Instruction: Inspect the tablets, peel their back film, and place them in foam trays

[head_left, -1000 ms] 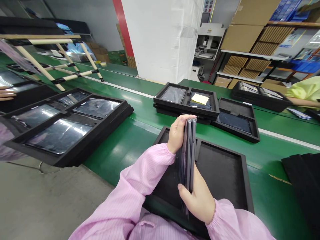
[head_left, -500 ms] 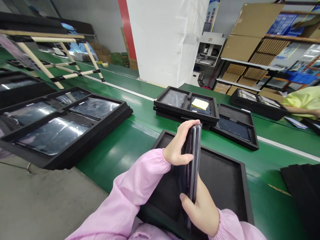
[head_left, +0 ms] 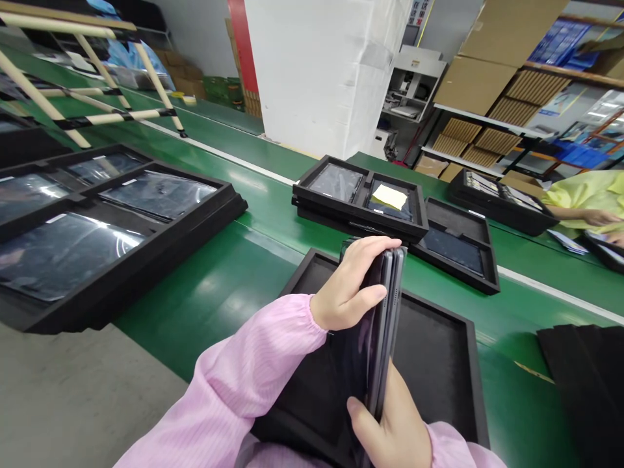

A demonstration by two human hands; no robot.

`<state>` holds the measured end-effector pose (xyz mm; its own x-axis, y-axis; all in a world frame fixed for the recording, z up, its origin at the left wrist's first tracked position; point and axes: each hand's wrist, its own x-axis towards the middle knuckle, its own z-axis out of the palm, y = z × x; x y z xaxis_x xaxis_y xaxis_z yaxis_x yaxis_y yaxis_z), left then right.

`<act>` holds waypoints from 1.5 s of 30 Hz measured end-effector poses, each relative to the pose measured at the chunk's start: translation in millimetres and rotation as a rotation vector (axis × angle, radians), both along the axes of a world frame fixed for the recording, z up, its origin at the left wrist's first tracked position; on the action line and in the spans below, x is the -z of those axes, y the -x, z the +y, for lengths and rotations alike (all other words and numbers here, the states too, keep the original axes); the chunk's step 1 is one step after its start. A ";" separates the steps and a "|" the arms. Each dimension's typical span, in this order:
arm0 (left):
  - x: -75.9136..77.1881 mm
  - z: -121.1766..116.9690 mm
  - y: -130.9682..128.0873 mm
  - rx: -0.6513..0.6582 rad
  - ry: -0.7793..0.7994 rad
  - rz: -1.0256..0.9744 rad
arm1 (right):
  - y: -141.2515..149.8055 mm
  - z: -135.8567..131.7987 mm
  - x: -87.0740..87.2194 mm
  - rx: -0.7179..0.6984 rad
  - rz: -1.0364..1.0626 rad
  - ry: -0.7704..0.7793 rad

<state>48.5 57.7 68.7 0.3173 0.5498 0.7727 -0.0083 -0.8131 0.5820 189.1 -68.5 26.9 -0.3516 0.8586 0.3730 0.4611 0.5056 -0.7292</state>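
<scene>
Two dark tablets stand on edge, pressed face to face, between my hands. My left hand grips them near the upper end, its fingers over the top edge and the thumb on the near side. Lower down, my right hand is wrapped round them, its thumb on the left face. Beneath them lies a black foam tray with recessed compartments; the bare floor of its right compartment shows. My hands and the tablets hide part of the tray.
Black trays of film-covered tablets lie at the left. Ahead, stacked trays hold tablets and a yellow paper; another tray adjoins them. Black foam pieces are at the right. A co-worker's yellow sleeve shows beyond.
The tablets have shifted slightly right and down in view with both hands. My left thumb has come round onto their near side. The trays at the left have slid leftward in view.
</scene>
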 end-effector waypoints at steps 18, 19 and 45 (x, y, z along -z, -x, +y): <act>-11.4 -14.1 6.0 0.007 -0.028 0.072 | -1.7 -1.8 4.7 -0.012 -0.004 -0.034; -12.8 -15.5 6.4 0.003 -0.029 0.073 | -1.5 -1.9 5.0 -0.011 -0.005 -0.038; -12.8 -21.3 -6.0 -0.064 -0.161 0.179 | -24.0 31.8 -72.4 0.105 0.179 -0.017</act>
<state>54.5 36.4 81.6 0.4257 0.4476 0.7864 0.1375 -0.8910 0.4327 213.1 -36.7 99.3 -0.1872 0.8800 0.4366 0.3758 0.4748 -0.7958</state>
